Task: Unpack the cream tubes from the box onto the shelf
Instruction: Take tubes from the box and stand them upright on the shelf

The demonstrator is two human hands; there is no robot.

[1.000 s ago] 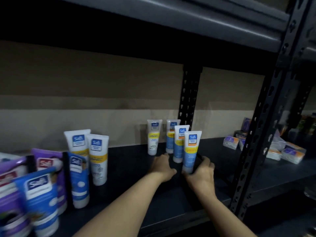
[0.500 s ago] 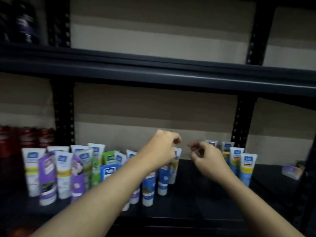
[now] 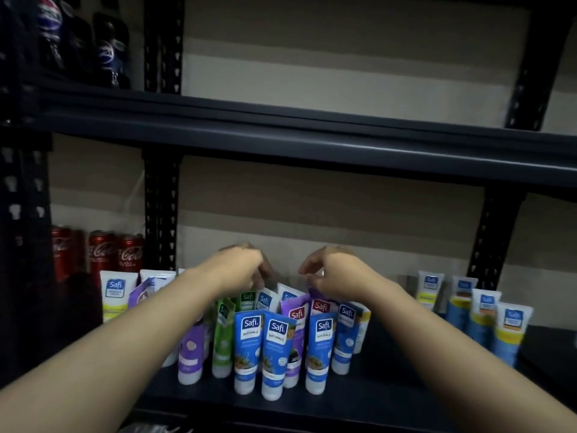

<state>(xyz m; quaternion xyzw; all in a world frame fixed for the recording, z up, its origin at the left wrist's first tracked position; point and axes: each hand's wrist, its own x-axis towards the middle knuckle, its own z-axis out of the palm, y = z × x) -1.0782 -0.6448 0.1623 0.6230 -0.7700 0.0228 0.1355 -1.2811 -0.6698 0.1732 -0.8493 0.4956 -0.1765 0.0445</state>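
A dense cluster of Safi cream tubes stands cap-down on the dark shelf (image 3: 390, 395): blue ones (image 3: 246, 348) in front, with purple (image 3: 190, 348), green (image 3: 223, 335) and white ones behind. A separate group of blue and yellow tubes (image 3: 484, 314) stands to the right. A white tube (image 3: 115, 295) stands at the left end. My left hand (image 3: 240, 270) and right hand (image 3: 331, 273) hover side by side over the back of the cluster. Their fingers curl down by the tube tops, and no tube is clearly gripped. No box is in view.
Red Coca-Cola cans (image 3: 100, 254) stand at the back left, beyond a perforated black upright (image 3: 160, 214). The shelf above (image 3: 281, 132) overhangs the tubes. Dark soda bottles (image 3: 106, 48) sit on it at the upper left. Another upright (image 3: 490, 242) rises at the right.
The view has swung left from the right-hand tube group to the main cluster. Both hands left the right-hand group, rose and moved left, and now hover over the back of the cluster.
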